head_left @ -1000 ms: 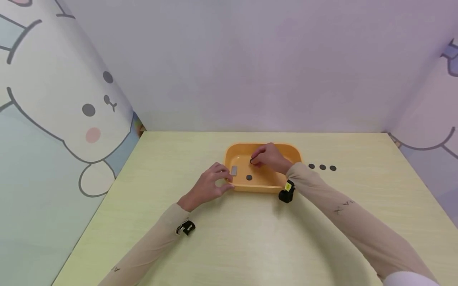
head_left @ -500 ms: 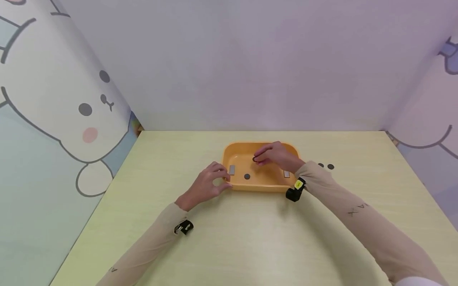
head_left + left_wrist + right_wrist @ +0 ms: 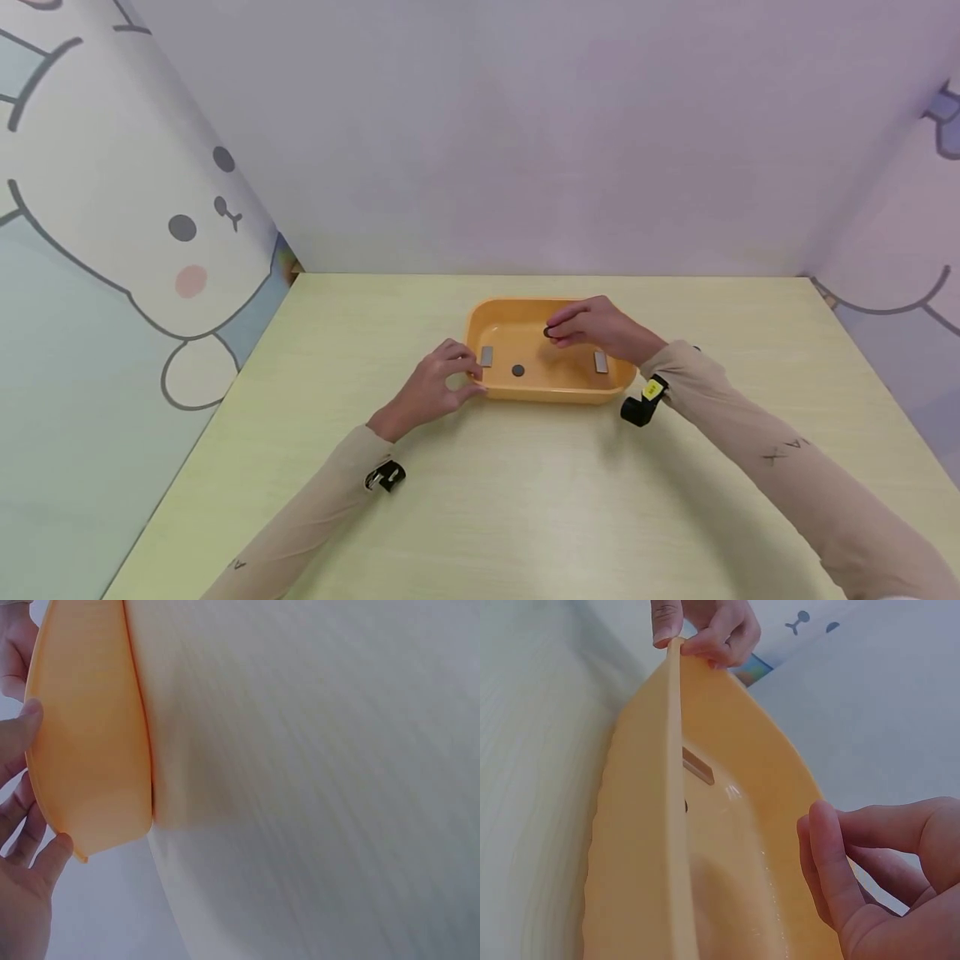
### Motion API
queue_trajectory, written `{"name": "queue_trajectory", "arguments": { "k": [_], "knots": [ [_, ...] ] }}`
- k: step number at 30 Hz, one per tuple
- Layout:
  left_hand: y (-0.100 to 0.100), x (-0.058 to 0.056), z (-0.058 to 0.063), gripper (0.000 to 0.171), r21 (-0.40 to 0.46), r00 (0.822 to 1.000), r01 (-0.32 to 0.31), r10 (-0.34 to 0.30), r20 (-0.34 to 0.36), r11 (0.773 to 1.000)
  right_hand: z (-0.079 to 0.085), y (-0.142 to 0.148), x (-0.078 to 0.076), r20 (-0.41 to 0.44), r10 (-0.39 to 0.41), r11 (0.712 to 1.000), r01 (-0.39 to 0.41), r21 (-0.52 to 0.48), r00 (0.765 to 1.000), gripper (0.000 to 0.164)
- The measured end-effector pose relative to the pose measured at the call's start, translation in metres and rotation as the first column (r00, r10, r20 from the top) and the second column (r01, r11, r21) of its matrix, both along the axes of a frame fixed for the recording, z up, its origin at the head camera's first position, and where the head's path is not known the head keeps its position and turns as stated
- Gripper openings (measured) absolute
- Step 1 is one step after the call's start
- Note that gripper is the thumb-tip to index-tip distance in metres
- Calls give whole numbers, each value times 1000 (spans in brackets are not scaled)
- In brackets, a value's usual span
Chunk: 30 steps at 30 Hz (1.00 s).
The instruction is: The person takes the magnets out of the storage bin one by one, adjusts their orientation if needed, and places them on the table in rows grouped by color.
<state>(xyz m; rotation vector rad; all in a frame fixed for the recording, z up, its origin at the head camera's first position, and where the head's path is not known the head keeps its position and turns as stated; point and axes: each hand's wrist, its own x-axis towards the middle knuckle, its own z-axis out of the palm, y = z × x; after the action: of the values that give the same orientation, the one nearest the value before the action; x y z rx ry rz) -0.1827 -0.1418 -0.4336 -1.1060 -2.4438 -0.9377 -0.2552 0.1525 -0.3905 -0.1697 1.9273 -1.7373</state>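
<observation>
An orange plastic tray point(image 3: 555, 396) stands on the table. My left hand point(image 3: 435, 383) pinches its rim at the near left corner, the thumb outside and fingers over the edge, as the right wrist view shows. Over the tray's right half, my right hand point(image 3: 603, 331) holds a small dark disc point(image 3: 548, 332) between thumb and fingertips. Another dark disc point(image 3: 518, 370) lies flat on the tray floor. A grey rectangular piece point(image 3: 487, 357) sits by the left end, and a similar grey piece point(image 3: 601, 362) by the right end.
On the table point(image 3: 510, 500) right of the tray, the edge of a dark disc point(image 3: 697, 348) peeks out past the right sleeve point(image 3: 750, 425). A pale wall point(image 3: 555, 150) rises behind the table, with printed side walls left and right.
My right hand has moved right across the tray with the disc. The right grey piece has come into view, while the sleeve now covers most of the discs on the table. The left hand keeps its grip.
</observation>
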Motion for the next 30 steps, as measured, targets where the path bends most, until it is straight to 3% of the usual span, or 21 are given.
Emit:
{"name": "queue_trajectory", "arguments": {
  "k": [7, 30],
  "knots": [
    [0, 1, 4, 15, -13, 1000, -9, 10, 22, 1000, 5, 6, 1, 9, -7, 1000, 7, 26, 1000, 29],
    [-1, 1, 1, 16, 3, 1000, 0, 0, 14, 1000, 14, 39, 8, 26, -27, 1000, 27, 5, 999, 34]
  ]
}}
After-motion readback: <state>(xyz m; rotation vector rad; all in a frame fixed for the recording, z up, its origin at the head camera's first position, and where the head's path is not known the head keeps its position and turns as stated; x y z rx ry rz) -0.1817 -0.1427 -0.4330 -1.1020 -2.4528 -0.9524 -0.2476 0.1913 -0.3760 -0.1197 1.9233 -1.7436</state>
